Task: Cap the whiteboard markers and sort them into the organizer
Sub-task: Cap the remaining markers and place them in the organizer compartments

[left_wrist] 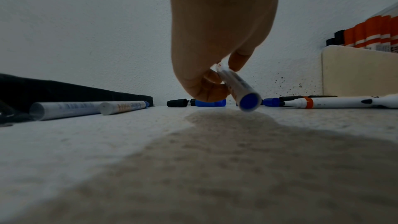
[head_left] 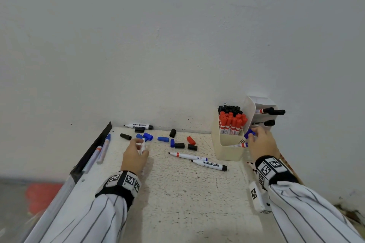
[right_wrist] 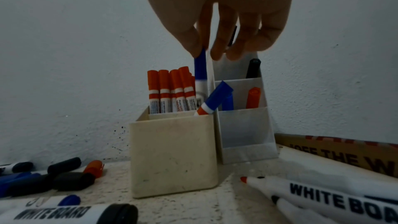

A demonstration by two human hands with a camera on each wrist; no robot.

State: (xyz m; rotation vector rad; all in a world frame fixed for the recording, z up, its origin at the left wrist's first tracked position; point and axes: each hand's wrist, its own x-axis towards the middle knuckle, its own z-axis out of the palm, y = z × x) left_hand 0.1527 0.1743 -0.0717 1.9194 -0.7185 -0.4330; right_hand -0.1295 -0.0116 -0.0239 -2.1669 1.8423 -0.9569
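My left hand (head_left: 138, 148) grips a white marker (head_left: 142, 146) near the table's left back. The left wrist view shows that marker (left_wrist: 239, 86) with its blue butt end towards the camera and its far end hidden among my fingers (left_wrist: 206, 89). My right hand (head_left: 253, 137) pinches the blue cap of a capped marker (head_left: 249, 133), held upright over the beige organizer box (head_left: 227, 150). In the right wrist view my thumb and forefinger hold this blue-capped marker (right_wrist: 200, 67) by its top, its lower part inside the box (right_wrist: 172, 156) beside several red-capped markers (right_wrist: 170, 89).
A white tiered organizer (head_left: 258, 104) stands against the wall behind the box. Loose blue caps (head_left: 163, 139), black caps (head_left: 179, 145) and a red cap (head_left: 191, 140) lie mid-table. Two uncapped markers (head_left: 210, 164) lie in front of the box, another (head_left: 139, 126) lies by the wall, and two (head_left: 103, 149) lie at the left edge.
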